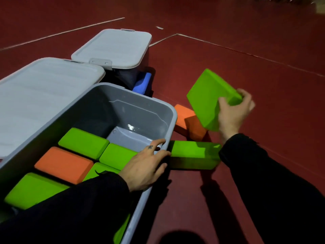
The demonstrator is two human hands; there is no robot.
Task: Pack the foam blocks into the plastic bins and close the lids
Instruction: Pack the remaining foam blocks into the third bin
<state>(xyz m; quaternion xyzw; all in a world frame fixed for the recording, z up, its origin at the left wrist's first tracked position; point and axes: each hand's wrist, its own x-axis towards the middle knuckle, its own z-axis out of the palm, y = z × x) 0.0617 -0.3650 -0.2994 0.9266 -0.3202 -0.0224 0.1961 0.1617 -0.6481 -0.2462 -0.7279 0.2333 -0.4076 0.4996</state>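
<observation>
Red floor point(246, 50) with loose orange block point(184, 120); right hand point(233, 113) grip around green block point(209, 97), left hand point(146, 166) flat on bin rim point(173, 117).

Indoor sports hall or gym. Dark red floor point(228, 41) with white court lines point(228, 48) from 9 to 3 o'clock.

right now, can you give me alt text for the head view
A person's right hand lifts a green foam block beside an open grey bin partly packed with green and orange blocks, while the left hand rests on the bin's rim. More blocks lie on the red floor.
</observation>
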